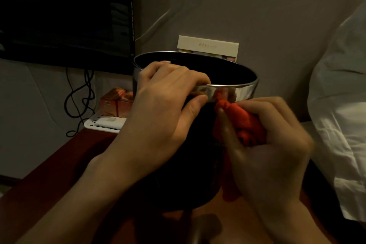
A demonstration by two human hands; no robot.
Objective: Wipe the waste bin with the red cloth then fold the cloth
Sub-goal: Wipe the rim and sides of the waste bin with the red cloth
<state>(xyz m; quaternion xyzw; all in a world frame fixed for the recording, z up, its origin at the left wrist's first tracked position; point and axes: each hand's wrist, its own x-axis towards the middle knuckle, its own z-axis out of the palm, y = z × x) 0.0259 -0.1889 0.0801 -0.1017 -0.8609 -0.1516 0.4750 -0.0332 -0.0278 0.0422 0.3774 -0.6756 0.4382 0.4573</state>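
Red cloth (pixel 245 125) was bunched in the right hand (pixel 273 144) against the waste bin (pixel 233 91); the left hand (pixel 164 101) gripped its rim.

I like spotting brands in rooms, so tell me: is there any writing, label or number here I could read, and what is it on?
None can be read.
White card behind the waste bin: a faint line of print, too small and blurred.
Orange box left of the bin: a small oval mark, illegible.
Bin, red cloth: no text.
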